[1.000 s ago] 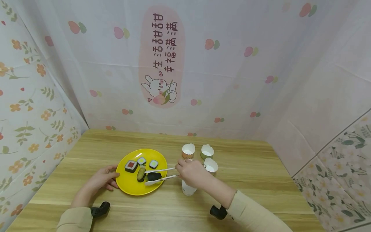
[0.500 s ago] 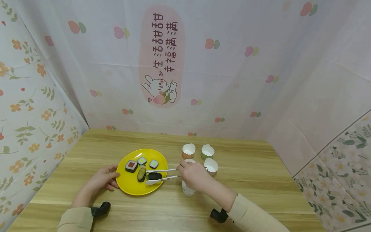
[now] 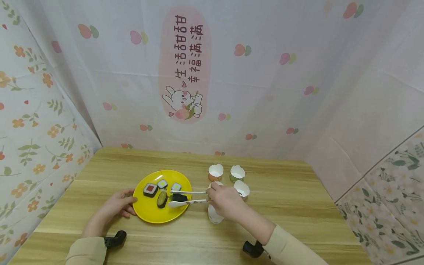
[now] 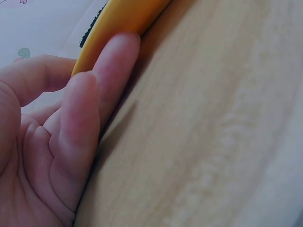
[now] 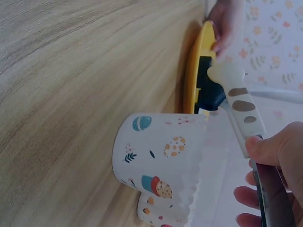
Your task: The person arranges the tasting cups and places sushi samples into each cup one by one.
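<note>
My left hand (image 3: 117, 204) grips the rim of a yellow plate (image 3: 142, 213) at its left side; in the left wrist view its fingers lie against the plate's edge. My right hand (image 3: 228, 200) holds white tongs (image 3: 195, 201) with brown spots, reaching left over the plate. A dark seaweed-wrapped sushi piece (image 3: 180, 198) lies between the tongs' two tips; whether both touch it I cannot tell. Other sushi pieces on the plate are a square roll with red centre (image 3: 150, 189), an oblong greenish-topped piece (image 3: 162, 199) and two small rolls with green centres (image 3: 162, 184).
Several paper baking cups stand right of the plate: an orange one (image 3: 215, 173), a green one (image 3: 237, 173), and a white one (image 3: 241, 189) among them. A patterned cup (image 5: 156, 146) stands close below the right hand. Printed cloth (image 3: 258, 110) hangs behind the wooden table (image 3: 281, 221).
The right hand and tongs have shifted slightly to the right and up in the head view. The dark sushi piece has moved a little the same way. The left hand and plate look unmoved.
</note>
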The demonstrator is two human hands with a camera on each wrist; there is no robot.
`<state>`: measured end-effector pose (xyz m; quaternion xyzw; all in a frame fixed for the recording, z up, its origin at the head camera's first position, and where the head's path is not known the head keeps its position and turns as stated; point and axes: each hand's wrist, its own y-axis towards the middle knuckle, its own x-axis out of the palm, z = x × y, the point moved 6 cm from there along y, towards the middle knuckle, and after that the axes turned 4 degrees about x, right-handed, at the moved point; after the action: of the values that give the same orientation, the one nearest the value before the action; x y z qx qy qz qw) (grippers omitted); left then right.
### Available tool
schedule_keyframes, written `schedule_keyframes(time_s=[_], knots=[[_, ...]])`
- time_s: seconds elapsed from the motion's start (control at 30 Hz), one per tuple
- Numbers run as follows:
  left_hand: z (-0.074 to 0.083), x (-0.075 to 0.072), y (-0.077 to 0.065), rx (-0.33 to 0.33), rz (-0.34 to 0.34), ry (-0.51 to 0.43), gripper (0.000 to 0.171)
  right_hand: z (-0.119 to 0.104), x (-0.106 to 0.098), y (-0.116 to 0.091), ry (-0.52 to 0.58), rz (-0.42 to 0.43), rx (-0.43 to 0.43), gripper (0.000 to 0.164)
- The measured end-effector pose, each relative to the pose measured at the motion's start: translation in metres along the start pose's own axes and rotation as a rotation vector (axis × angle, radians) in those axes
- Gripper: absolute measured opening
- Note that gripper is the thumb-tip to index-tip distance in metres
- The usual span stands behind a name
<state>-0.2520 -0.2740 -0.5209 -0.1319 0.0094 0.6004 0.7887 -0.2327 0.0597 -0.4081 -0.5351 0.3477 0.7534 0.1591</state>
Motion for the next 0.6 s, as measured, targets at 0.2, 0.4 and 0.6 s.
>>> schedule_keyframes(time_s=[0.2,0.4,0.6], knots=[[0.002,0.001,-0.001,0.022,-0.019,0.006,0.065,0.013,-0.002,-0.005,0.068,0.023,0.067,0.028],[0.004,0.002,-0.001,0.030,-0.027,0.009,0.064,0.026,-0.005,-0.009,0.121,0.054,0.139,0.030],[0.004,0.002,-0.001,0.026,-0.025,0.009,0.064,0.038,-0.010,-0.014,0.168,0.066,0.192,0.030]])
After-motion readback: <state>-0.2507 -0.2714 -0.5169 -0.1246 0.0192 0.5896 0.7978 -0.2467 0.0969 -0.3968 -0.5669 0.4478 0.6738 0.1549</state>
